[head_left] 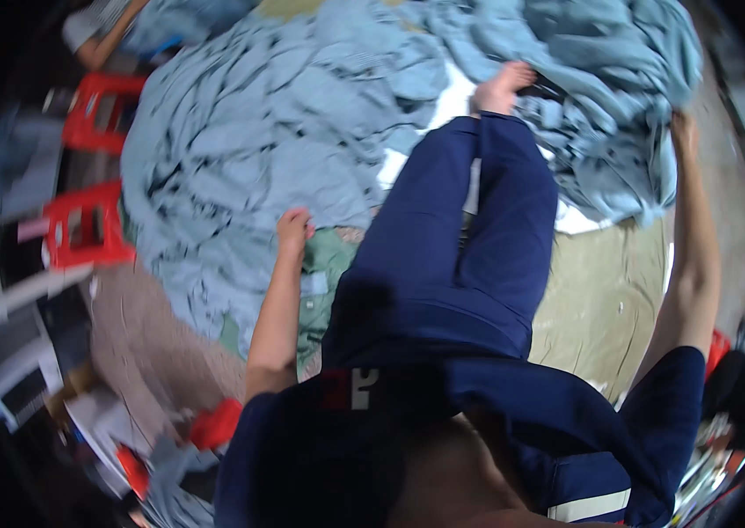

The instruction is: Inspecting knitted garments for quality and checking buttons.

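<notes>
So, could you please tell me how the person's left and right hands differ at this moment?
The left hand sits low and close to the legs, curled at the edge of the blue cloth pile; the right hand is stretched far out on a straight arm, at the pile's far edge. The left arm is bent, the right extended. Both are bare and touch blue cloth; their grip is unclear.

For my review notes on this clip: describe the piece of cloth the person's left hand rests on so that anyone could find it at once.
Start from the big heap of pale blue cloth covering the floor. At its near edge, beside the person's dark blue trouser leg, the left hand rests closed on a green cloth. It is the only green piece among the pale blue ones.
</notes>
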{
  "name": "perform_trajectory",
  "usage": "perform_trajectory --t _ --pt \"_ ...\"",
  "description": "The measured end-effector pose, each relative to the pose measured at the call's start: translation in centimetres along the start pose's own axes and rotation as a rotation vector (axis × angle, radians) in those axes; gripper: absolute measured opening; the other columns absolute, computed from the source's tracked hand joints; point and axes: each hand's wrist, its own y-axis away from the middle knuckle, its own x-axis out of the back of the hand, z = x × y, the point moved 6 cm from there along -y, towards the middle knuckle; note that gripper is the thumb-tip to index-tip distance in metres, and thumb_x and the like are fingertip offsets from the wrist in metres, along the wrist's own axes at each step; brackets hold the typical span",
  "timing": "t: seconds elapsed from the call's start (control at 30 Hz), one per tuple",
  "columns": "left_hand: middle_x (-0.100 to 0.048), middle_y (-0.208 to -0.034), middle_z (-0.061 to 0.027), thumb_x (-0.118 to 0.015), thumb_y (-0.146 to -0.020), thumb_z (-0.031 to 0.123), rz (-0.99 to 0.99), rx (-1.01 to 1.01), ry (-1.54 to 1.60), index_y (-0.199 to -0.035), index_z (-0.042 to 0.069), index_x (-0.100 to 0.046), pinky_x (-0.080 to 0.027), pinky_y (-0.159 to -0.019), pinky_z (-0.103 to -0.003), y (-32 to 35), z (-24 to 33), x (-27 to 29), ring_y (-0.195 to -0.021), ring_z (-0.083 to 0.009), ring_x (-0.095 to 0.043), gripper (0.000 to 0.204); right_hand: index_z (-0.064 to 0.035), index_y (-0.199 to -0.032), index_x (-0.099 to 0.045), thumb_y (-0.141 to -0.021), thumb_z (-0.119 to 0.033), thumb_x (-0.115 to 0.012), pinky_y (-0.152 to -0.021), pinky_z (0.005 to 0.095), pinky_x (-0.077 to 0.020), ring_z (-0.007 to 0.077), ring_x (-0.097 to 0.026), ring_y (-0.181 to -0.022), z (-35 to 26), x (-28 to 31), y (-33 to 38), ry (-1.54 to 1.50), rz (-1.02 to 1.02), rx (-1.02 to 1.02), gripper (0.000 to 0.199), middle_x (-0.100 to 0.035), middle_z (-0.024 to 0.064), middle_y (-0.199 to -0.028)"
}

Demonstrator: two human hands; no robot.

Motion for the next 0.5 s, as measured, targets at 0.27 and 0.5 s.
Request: perform_trajectory --t 0.27,0.5 --pt "-0.054 -0.118 -0.0240 -0.073 -0.073 0.024 0.556 0.038 -0.013 -0.123 0.000 -0.042 -0.046 -0.092 -0.046 -9.8 -2.7 -5.4 -0.106 -0.0389 -0.056 0.064 -0.0043 -0.126 -0.056 -0.079 -0.005 -0.062 -0.078 0.0307 -0.0511 0.0210 -0.062 -0.095 6.9 -0.6 8.2 -0.747 -0.079 -0.464 0.048 -0.064 0.0103 -0.110" --pt "-0.059 -0.112 -0.0194 -0.074 -0.077 0.036 0.722 0.201 0.402 -0.117 -0.003 -0.054 -0.050 -0.066 -0.045 -13.9 -5.1 9.7 -0.086 -0.0319 -0.059 0.058 -0.0042 -0.128 -0.053 -0.094 -0.007 -0.055 -0.070 0.0293 -0.0524 0.0202 -0.066 -0.091 -13.1 -3.8 20.5 -0.970 -0.480 -0.372 0.035 -0.059 0.0099 -0.112"
